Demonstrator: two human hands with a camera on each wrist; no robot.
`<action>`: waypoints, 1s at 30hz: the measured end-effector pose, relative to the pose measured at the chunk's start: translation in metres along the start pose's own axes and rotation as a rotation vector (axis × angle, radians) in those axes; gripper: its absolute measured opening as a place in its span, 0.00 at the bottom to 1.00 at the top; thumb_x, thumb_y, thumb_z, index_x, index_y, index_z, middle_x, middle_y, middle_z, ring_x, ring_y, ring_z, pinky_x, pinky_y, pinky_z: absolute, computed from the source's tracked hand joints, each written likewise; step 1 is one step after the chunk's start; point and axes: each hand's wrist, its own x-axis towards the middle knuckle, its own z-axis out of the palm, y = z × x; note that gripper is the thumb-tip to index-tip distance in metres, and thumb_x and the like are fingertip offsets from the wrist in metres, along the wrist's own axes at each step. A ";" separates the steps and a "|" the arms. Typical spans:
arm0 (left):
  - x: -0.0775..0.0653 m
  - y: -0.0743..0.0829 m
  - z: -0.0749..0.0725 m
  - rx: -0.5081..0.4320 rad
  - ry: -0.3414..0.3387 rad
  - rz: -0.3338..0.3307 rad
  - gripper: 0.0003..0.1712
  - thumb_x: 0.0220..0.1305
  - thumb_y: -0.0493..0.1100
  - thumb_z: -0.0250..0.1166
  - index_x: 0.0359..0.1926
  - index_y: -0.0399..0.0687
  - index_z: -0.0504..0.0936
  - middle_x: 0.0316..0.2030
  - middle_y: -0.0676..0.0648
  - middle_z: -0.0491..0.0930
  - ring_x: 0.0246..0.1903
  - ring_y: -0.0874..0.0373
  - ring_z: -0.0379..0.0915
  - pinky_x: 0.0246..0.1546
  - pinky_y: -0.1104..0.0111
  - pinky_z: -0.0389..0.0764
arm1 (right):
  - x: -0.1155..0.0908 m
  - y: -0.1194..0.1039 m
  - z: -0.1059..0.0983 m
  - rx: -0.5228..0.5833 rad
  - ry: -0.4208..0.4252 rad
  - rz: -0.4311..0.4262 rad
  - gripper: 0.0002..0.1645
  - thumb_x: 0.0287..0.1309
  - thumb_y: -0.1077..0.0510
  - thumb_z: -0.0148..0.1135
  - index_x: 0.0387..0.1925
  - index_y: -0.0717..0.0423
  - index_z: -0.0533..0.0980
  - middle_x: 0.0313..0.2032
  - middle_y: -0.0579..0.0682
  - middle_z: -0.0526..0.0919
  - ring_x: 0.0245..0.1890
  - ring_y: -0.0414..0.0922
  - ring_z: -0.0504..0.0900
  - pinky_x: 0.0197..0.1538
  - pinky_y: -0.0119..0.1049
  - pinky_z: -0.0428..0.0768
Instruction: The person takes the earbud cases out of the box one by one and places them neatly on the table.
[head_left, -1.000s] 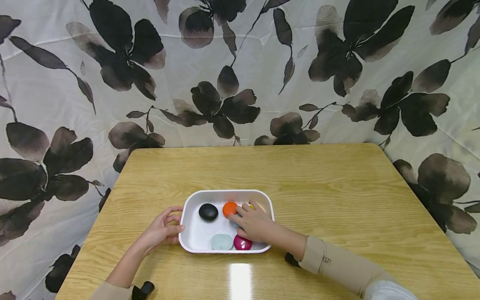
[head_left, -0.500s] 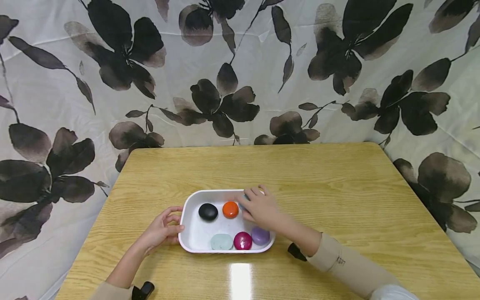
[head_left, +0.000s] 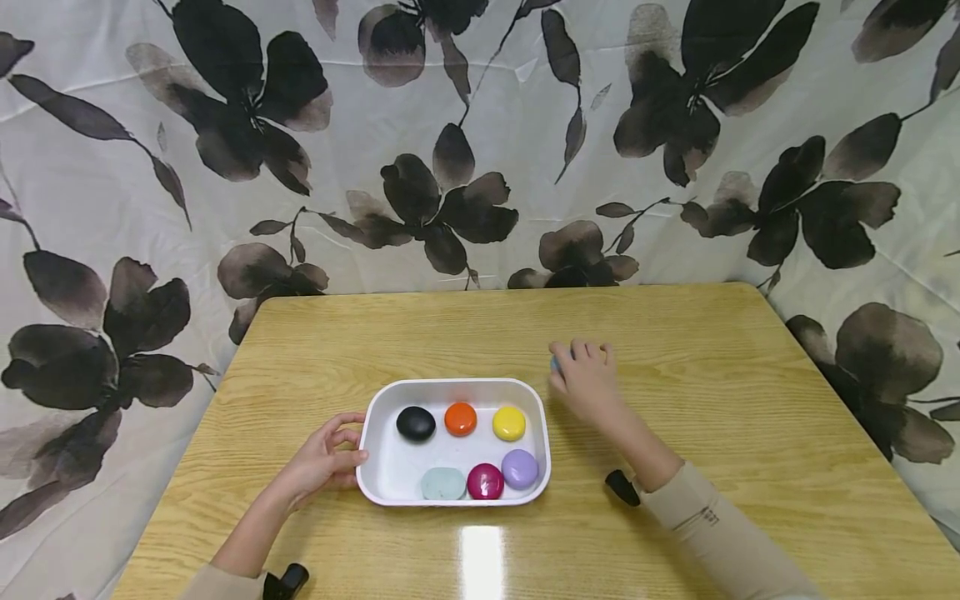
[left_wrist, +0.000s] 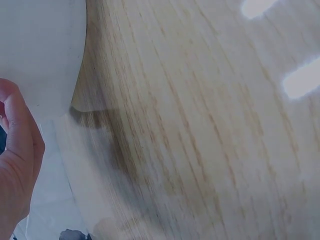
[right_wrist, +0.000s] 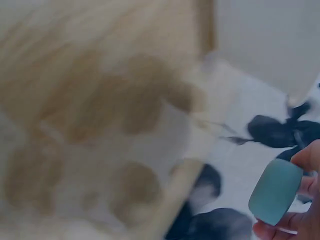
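Observation:
A white tray (head_left: pixel 382 483) holds smooth, rounded pebble-like pieces: a black one (head_left: pixel 416 424), an orange one (head_left: pixel 461 419), a yellow one (head_left: pixel 509 423), a pale green one (head_left: pixel 443 483), a magenta one (head_left: pixel 486 482) and a lilac one (head_left: pixel 520 469). At the tray's left end my left hand (head_left: pixel 322 458) grips the rim between thumb and fingers. Beyond the tray's right far corner, my right hand (head_left: pixel 588 379) holds a blue-green pebble (right_wrist: pixel 276 192) above the table. In the right wrist view, fingers and thumb pinch that pebble by its ends.
The wooden table (head_left: pixel 675 333) extends around the tray on all sides. Behind it hangs a white cloth (head_left: pixel 555 167) with dark flowers. A dark wrist device (head_left: pixel 622 487) sits at my right wrist, and another (head_left: pixel 287 581) at the left.
My right hand has lifted the blue-green pebble out of the tray and carried it right and away, uncovering the yellow and lilac pebbles. The left hand and the tray have stayed put.

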 end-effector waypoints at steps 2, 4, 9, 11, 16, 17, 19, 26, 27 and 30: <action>0.000 0.000 0.000 0.002 0.001 -0.005 0.37 0.57 0.32 0.61 0.64 0.37 0.53 0.37 0.47 0.69 0.29 0.56 0.75 0.29 0.63 0.81 | -0.001 0.006 0.005 -0.003 -0.019 0.039 0.23 0.63 0.51 0.45 0.57 0.54 0.65 0.47 0.63 0.70 0.52 0.60 0.65 0.58 0.62 0.52; 0.000 0.000 0.000 0.006 0.004 -0.008 0.37 0.57 0.32 0.61 0.64 0.37 0.53 0.37 0.46 0.69 0.29 0.56 0.75 0.28 0.63 0.81 | -0.003 0.011 0.010 -0.013 -0.048 0.065 0.24 0.64 0.51 0.44 0.58 0.56 0.64 0.48 0.64 0.69 0.53 0.62 0.64 0.58 0.64 0.51; 0.000 0.000 0.000 0.007 0.004 -0.005 0.37 0.57 0.32 0.61 0.64 0.37 0.53 0.37 0.46 0.70 0.28 0.56 0.75 0.28 0.64 0.81 | -0.008 0.019 0.020 -0.021 -0.100 0.100 0.25 0.65 0.50 0.45 0.58 0.59 0.62 0.49 0.67 0.68 0.53 0.65 0.64 0.57 0.66 0.51; 0.000 0.000 0.000 0.006 0.002 -0.003 0.36 0.57 0.32 0.61 0.64 0.37 0.53 0.37 0.46 0.70 0.28 0.56 0.75 0.28 0.64 0.81 | -0.009 0.020 0.022 -0.024 -0.113 0.111 0.25 0.64 0.49 0.47 0.58 0.59 0.62 0.49 0.67 0.68 0.53 0.65 0.64 0.57 0.66 0.52; 0.000 -0.001 0.000 0.005 -0.002 0.004 0.36 0.57 0.32 0.61 0.63 0.37 0.54 0.37 0.46 0.70 0.28 0.56 0.75 0.27 0.64 0.81 | -0.009 0.023 0.027 -0.060 -0.152 0.121 0.25 0.64 0.49 0.47 0.57 0.59 0.62 0.48 0.67 0.69 0.53 0.65 0.64 0.57 0.67 0.52; 0.000 -0.001 0.000 0.003 -0.003 0.004 0.36 0.57 0.32 0.61 0.63 0.37 0.53 0.37 0.46 0.70 0.28 0.56 0.75 0.28 0.64 0.81 | -0.009 0.024 0.028 -0.069 -0.163 0.123 0.25 0.64 0.49 0.47 0.58 0.59 0.62 0.48 0.68 0.69 0.53 0.65 0.64 0.57 0.67 0.52; 0.000 -0.001 0.000 0.001 -0.006 0.007 0.36 0.57 0.32 0.61 0.63 0.37 0.53 0.37 0.46 0.70 0.28 0.56 0.75 0.28 0.64 0.81 | -0.009 0.024 0.029 -0.083 -0.189 0.125 0.27 0.65 0.49 0.47 0.59 0.60 0.61 0.49 0.68 0.69 0.54 0.66 0.63 0.57 0.68 0.51; 0.000 0.000 0.000 0.000 -0.008 0.012 0.36 0.57 0.32 0.61 0.63 0.37 0.53 0.36 0.47 0.69 0.29 0.57 0.74 0.28 0.63 0.81 | -0.006 0.026 0.034 -0.073 -0.240 0.153 0.26 0.65 0.49 0.45 0.59 0.60 0.60 0.48 0.69 0.68 0.54 0.67 0.64 0.56 0.69 0.51; 0.000 0.000 0.000 0.001 -0.008 0.012 0.36 0.57 0.32 0.61 0.63 0.37 0.53 0.36 0.47 0.69 0.29 0.57 0.74 0.28 0.63 0.81 | -0.006 0.026 0.034 -0.069 -0.242 0.158 0.26 0.65 0.49 0.45 0.59 0.60 0.60 0.49 0.69 0.68 0.54 0.67 0.64 0.56 0.69 0.50; 0.000 0.000 0.000 0.001 -0.009 0.013 0.36 0.57 0.32 0.61 0.63 0.37 0.53 0.36 0.47 0.69 0.29 0.57 0.74 0.28 0.63 0.81 | -0.006 0.027 0.034 -0.060 -0.248 0.171 0.26 0.65 0.50 0.44 0.60 0.59 0.60 0.50 0.69 0.68 0.55 0.67 0.63 0.57 0.69 0.49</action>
